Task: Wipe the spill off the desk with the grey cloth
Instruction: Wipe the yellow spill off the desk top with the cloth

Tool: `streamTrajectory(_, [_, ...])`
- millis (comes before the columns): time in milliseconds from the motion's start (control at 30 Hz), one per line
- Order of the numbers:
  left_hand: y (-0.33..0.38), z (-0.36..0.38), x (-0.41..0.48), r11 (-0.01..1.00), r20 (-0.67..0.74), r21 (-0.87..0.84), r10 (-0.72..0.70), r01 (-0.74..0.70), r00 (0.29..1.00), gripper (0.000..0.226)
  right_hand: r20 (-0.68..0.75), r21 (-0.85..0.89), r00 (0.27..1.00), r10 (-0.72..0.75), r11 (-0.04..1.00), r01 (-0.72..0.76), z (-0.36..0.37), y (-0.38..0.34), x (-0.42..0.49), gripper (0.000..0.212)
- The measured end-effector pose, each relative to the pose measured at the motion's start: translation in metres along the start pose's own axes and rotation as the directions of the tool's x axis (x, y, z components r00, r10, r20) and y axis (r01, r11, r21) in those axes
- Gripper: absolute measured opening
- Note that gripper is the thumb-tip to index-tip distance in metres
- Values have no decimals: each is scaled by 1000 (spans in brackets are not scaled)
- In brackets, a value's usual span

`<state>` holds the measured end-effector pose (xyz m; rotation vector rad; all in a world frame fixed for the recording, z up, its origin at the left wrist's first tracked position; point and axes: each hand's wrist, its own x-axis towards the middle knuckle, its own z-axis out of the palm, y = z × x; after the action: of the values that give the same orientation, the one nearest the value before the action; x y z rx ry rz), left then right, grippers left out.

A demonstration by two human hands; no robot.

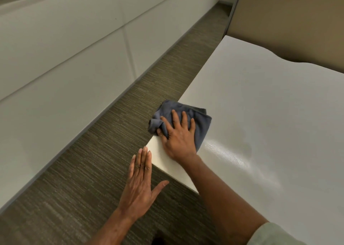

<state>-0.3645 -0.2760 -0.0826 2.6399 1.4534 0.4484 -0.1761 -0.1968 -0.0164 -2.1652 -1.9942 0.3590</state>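
The grey cloth lies crumpled at the left edge of the white desk, one corner hanging over the edge. My right hand presses flat on the cloth, fingers spread, thumb tucked into its folds. A glossy wet streak shines on the desk just right of the cloth and runs toward me. My left hand hovers open and flat beside the desk's near left corner, over the floor, holding nothing.
Brown-grey carpet runs along the desk's left side. A white panelled wall stands beyond it. A tan partition backs the desk at the far end.
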Motion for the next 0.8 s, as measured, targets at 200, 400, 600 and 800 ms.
streamTrajectory(200, [-2,-6,-2,997,-62,-56,-51,48,997,106,20,-13,994,-109,994,109,16,-20,-51,61])
streamTrajectory(400, [0,-11,-8,1000,-82,-6,7,-8,997,104,36,20,995,-97,995,96,17,-7,-104,62])
streamTrajectory(600, [16,-12,-5,1000,-36,0,15,-15,999,107,23,-11,980,197,980,-197,7,37,-152,68])
streamTrajectory(800, [20,-8,-3,1000,10,27,4,-5,1000,105,-36,11,871,491,871,-491,-21,104,-168,67])
